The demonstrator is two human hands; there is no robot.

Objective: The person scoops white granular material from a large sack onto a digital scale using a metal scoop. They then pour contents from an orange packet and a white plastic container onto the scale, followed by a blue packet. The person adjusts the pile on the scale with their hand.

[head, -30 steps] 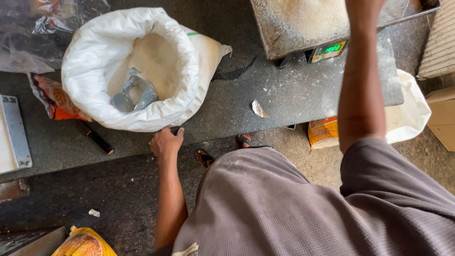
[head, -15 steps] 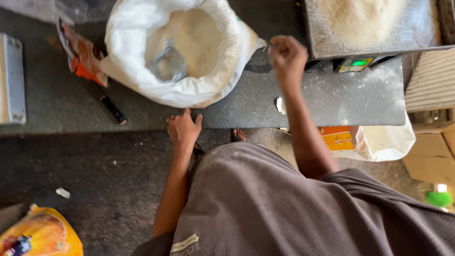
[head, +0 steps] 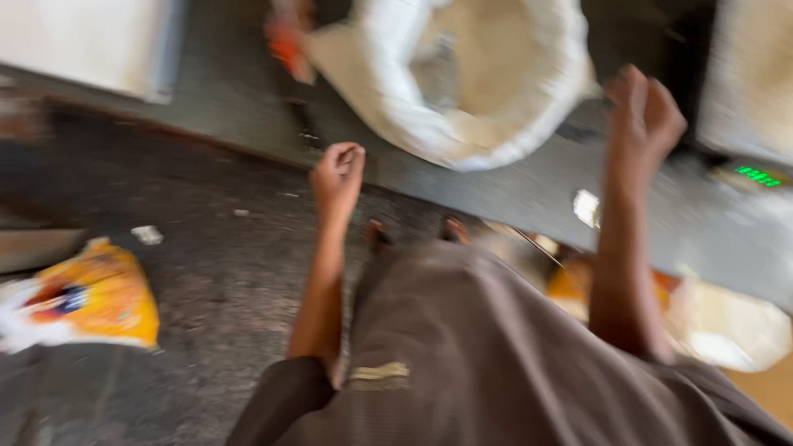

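The white sack (head: 471, 91) sits open on the dark counter (head: 512, 194), its rim rolled down, holding a pale, grain-like fill with a greyish scoop-like shape (head: 436, 70) lying in it — the blur keeps it from being made out clearly. The right hand (head: 644, 111) hangs in the air just beside the sack's right edge, fingers loosely curled and grasping nothing that shows. The left hand (head: 337, 172) is at the counter's near edge, just below the sack's left side, fingers curled inward; whether it touches the edge or holds anything cannot be told.

To the right, a weighing scale (head: 747, 99) stands on the counter with a pale heap on its pan and a green lit display (head: 758, 176) at its front. A small pale scrap (head: 586, 206) lies on the counter between the right forearm and the scale. An orange packet (head: 285, 45) peeks out beside the sack's left side, and a flat white box (head: 91, 41) lies further left.

Below the counter, on the dark floor (head: 206, 272), a yellow bag (head: 87, 297) rests at the left — a white bag (head: 727, 326) sits at the right, beside the person's brown garment (head: 487, 363).
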